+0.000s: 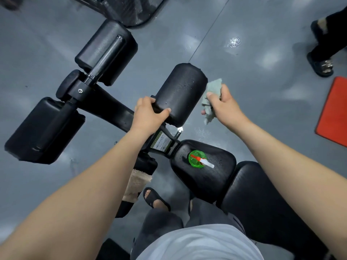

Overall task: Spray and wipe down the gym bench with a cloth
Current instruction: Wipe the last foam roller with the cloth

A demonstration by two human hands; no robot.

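Mid-wipe, we curl our left hand [150, 112] in a firm grip round the roller pad [180, 94] to steady it, while our right hand [222, 105] clutches the cloth [213, 89], which should next rub the pad's far end.

left hand [150, 114]: curled over roller pad [180, 94] end, thumb on top
right hand [223, 104]: clutching cloth [212, 91], thumb pressing it
arms: both bare, stretched forward

A red mat [334, 111] lies on the grey floor [244, 25] near another person's black sandals [322, 65].
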